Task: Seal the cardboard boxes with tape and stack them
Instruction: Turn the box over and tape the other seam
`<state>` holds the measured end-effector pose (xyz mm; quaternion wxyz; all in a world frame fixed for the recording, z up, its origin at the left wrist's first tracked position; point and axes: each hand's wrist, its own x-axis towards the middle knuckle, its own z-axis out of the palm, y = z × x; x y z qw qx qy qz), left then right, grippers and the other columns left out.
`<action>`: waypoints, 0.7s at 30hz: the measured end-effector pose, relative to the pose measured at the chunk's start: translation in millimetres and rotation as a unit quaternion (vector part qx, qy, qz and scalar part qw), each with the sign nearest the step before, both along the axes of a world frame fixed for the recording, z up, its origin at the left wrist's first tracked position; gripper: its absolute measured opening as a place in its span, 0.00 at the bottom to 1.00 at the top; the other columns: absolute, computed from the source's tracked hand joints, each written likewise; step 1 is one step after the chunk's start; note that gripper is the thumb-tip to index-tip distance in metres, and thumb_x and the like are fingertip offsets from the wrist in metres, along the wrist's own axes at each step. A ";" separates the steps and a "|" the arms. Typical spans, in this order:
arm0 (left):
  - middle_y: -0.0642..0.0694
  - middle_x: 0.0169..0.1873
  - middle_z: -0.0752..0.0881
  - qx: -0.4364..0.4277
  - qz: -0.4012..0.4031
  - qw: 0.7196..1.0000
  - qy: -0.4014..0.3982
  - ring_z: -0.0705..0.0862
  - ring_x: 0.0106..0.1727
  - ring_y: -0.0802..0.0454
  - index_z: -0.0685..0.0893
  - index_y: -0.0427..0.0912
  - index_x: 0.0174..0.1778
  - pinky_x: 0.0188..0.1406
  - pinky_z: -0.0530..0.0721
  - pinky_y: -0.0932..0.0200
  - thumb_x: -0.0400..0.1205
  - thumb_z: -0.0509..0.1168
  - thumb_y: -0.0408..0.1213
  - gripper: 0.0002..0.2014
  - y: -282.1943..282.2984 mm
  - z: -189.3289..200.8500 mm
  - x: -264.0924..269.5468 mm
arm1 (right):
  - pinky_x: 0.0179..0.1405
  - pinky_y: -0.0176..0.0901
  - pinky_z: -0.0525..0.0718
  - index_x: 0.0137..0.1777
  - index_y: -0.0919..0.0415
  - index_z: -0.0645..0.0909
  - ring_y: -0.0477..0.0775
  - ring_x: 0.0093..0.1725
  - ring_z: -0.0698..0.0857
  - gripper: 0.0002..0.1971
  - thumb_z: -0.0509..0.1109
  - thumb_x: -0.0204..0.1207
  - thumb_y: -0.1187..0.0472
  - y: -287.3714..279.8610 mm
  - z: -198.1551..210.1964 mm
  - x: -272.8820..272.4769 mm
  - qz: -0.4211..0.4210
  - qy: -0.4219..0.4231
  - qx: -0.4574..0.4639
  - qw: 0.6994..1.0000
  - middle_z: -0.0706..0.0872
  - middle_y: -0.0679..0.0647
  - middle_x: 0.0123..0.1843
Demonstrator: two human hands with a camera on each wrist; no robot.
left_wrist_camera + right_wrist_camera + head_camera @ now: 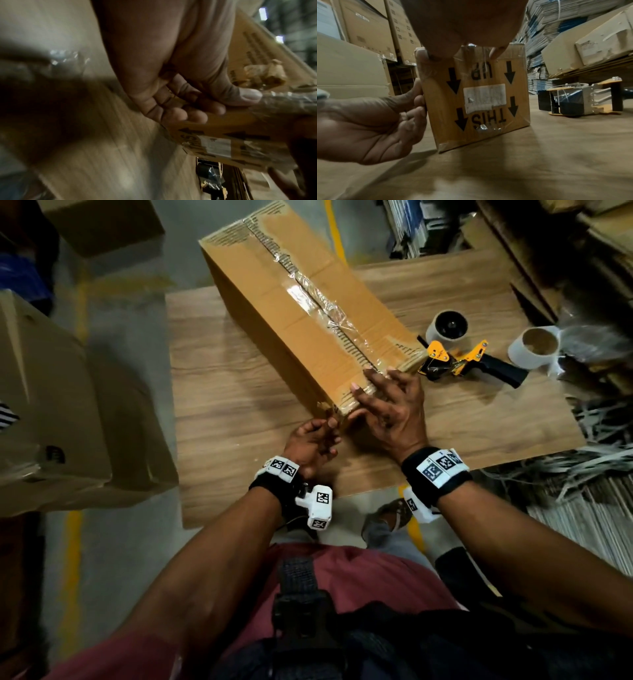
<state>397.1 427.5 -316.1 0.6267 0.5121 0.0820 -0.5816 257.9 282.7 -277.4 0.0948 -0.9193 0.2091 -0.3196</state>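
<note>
A long cardboard box (308, 313) lies on the wooden table (233, 412), with clear tape (318, 302) running along its top seam. My right hand (387, 402) rests on the near end of the box, fingers spread flat over the tape. My left hand (318, 436) is at the near left corner, where thumb and curled fingers pinch the taped edge. The right wrist view shows the end face of the box (488, 94), printed "THIS UP" upside down, with the left hand (376, 121) at its left edge. The left wrist view is blurred; the left hand's thumb (247, 96) presses on tape.
A yellow and black tape dispenser (469, 362) lies just right of the box end, with two tape rolls (448, 326) (537, 344) behind it. A large carton (51, 422) stands on the floor at left. Flattened cartons (565, 268) and strapping pile up at right.
</note>
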 end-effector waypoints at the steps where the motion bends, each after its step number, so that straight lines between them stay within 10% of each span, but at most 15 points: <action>1: 0.50 0.31 0.89 -0.003 0.010 0.999 0.039 0.88 0.34 0.53 0.83 0.48 0.44 0.32 0.81 0.62 0.87 0.69 0.34 0.07 -0.7 -0.7 -3.6 | 0.66 0.65 0.77 0.70 0.47 0.88 0.68 0.71 0.74 0.20 0.73 0.78 0.57 -0.3 -0.1 -0.8 0.003 0.005 0.000 1.000 0.83 0.54 0.78; 12: 0.56 0.27 0.79 -0.028 0.101 0.973 0.208 0.72 0.23 0.59 0.85 0.50 0.38 0.28 0.61 0.63 0.80 0.73 0.45 0.08 -8.1 10.1 -27.9 | 0.55 0.61 0.83 0.65 0.45 0.91 0.64 0.59 0.80 0.18 0.76 0.74 0.50 -5.4 23.8 4.0 -0.031 0.065 0.036 0.997 0.89 0.47 0.69; 18: 0.53 0.33 0.84 0.067 0.122 0.990 -0.009 0.71 0.20 0.59 0.85 0.48 0.43 0.22 0.60 0.68 0.85 0.74 0.50 0.12 2.5 11.4 -26.1 | 0.53 0.58 0.87 0.72 0.51 0.87 0.68 0.59 0.81 0.32 0.74 0.69 0.37 -14.1 33.2 -1.7 0.042 0.087 0.061 0.993 0.86 0.50 0.74; 21: 0.52 0.32 0.91 0.081 0.208 0.953 -0.205 0.80 0.22 0.56 0.85 0.46 0.42 0.24 0.75 0.59 0.83 0.78 0.41 0.09 -1.3 18.4 -32.2 | 0.52 0.58 0.86 0.72 0.53 0.87 0.67 0.59 0.81 0.34 0.70 0.73 0.33 -27.7 35.9 -6.7 0.083 0.083 0.023 0.993 0.85 0.52 0.75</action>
